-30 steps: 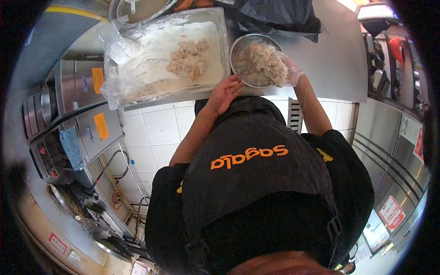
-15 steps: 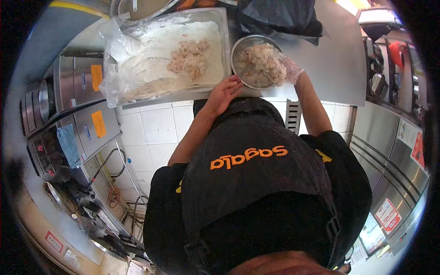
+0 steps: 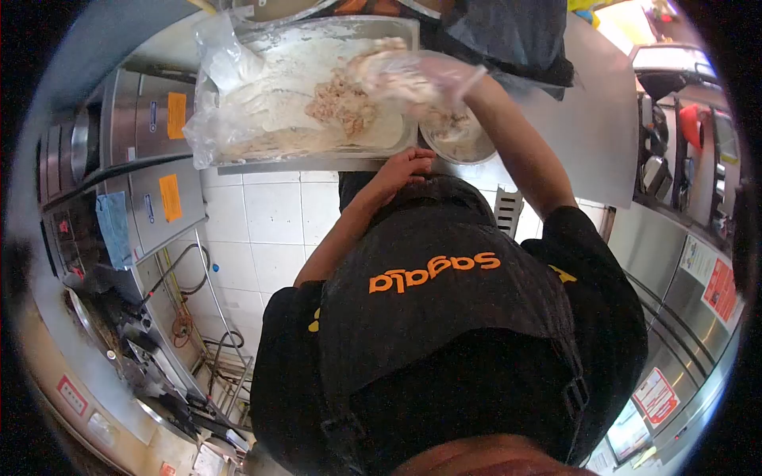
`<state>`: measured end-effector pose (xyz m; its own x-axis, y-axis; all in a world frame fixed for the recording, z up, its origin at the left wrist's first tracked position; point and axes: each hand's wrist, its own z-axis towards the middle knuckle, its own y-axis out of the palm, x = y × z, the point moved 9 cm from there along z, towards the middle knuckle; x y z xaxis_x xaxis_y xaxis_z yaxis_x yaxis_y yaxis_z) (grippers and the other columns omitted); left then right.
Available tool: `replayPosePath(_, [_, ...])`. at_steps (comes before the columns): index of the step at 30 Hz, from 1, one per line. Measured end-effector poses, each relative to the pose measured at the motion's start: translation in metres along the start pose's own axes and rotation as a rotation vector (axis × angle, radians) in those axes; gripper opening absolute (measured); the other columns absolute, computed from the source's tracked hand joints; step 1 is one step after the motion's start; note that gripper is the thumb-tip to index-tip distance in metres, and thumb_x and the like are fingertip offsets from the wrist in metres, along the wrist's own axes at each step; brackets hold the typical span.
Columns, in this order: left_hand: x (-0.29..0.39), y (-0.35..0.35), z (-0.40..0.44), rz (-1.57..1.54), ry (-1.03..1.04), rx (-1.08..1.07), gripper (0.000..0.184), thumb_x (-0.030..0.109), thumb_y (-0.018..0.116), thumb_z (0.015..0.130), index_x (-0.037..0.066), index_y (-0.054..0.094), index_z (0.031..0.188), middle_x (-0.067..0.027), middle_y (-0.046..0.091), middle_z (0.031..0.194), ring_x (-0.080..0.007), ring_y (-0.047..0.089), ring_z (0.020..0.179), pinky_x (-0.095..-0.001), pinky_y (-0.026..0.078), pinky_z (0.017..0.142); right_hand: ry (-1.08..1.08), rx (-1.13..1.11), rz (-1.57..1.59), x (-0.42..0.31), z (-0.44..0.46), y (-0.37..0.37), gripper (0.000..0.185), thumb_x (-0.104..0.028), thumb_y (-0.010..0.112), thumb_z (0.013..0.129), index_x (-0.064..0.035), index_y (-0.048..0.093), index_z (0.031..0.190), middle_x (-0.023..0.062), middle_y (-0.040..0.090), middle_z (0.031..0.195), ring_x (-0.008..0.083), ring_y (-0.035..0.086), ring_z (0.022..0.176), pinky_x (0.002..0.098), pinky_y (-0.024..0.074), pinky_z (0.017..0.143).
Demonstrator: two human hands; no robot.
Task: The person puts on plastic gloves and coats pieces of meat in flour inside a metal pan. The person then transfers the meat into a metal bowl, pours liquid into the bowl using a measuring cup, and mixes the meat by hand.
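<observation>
My right hand (image 3: 432, 75), in a clear plastic glove and blurred by motion, holds a clump of wet, pale battered pieces (image 3: 382, 70) over the right side of a rectangular metal tray (image 3: 409, 40). White flour (image 3: 282, 79) fills the tray, with a pile of battered pieces (image 3: 341, 105) on it. Right of the tray, partly under my right forearm, a round metal bowl (image 3: 470, 151) has more wet mixture inside. My bare left hand (image 3: 406, 168) rests at the counter's front edge by the bowl, its fingers bent; whether it grips the rim is unclear.
Clear plastic bags (image 3: 208, 127) lie over the tray's left end. A black bag (image 3: 508, 36) is behind the bowl on the steel counter (image 3: 595, 119). Part of a large round container (image 3: 278, 9) shows behind the tray. Metal drawers (image 3: 159, 119) stand at the left.
My right hand has lifted a clump out of the bowl and moved left over the tray. My left hand's fingers are more curled. The view has shifted slightly.
</observation>
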<state>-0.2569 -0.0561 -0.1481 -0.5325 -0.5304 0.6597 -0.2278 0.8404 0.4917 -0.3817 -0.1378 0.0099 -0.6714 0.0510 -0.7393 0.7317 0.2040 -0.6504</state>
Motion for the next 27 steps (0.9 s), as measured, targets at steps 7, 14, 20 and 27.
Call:
replayPosePath(7, [0.003, -0.009, -0.009, 0.018, 0.041, 0.041, 0.034, 0.025, 0.051, 0.085, 0.007, 0.048, 0.113, -0.0037, 0.05, 0.107, -0.0133, 0.047, 0.098, -0.0282, 0.039, 0.084, 0.235, 0.003, 0.315, 0.046, 0.087, 0.058, 0.035, -0.029, 0.043, 0.086, -0.0029, 0.057, 0.105, 0.0147, 0.058, 0.104, 0.0238, 0.055, 0.092, 0.0344, 0.0412, 0.079])
replayPosePath(14, [-0.002, -0.01, -0.01, 0.026, 0.001, 0.072, 0.034, 0.025, 0.051, 0.084, 0.007, 0.048, 0.113, -0.0031, 0.051, 0.105, -0.0121, 0.048, 0.095, -0.0276, 0.039, 0.082, 0.158, 0.108, -0.002, 0.04, 0.081, 0.035, 0.033, -0.028, 0.045, 0.085, -0.0034, 0.058, 0.103, 0.0152, 0.06, 0.093, 0.025, 0.056, 0.085, 0.0318, 0.0424, 0.078])
replayPosePath(20, [0.008, 0.002, -0.006, 0.047, -0.004, 0.04, 0.032, 0.025, 0.049, 0.085, 0.008, 0.048, 0.113, -0.0009, 0.052, 0.097, -0.0095, 0.049, 0.088, -0.0245, 0.04, 0.078, -0.046, 0.216, 0.153, 0.115, 0.07, 0.016, 0.034, -0.024, 0.047, 0.084, -0.0038, 0.053, 0.11, 0.0126, 0.057, 0.104, 0.0234, 0.055, 0.092, 0.0313, 0.0416, 0.083])
replayPosePath(27, [-0.007, 0.001, 0.003, 0.055, -0.113, 0.085, 0.041, 0.027, 0.049, 0.086, 0.004, 0.041, 0.119, -0.0081, 0.05, 0.111, -0.0176, 0.048, 0.104, -0.0307, 0.041, 0.086, 0.183, 0.288, 0.215, 0.073, -0.063, -0.016, 0.034, -0.024, 0.048, 0.081, -0.0012, 0.055, 0.105, 0.0165, 0.058, 0.101, 0.0296, 0.056, 0.092, 0.0342, 0.0421, 0.084])
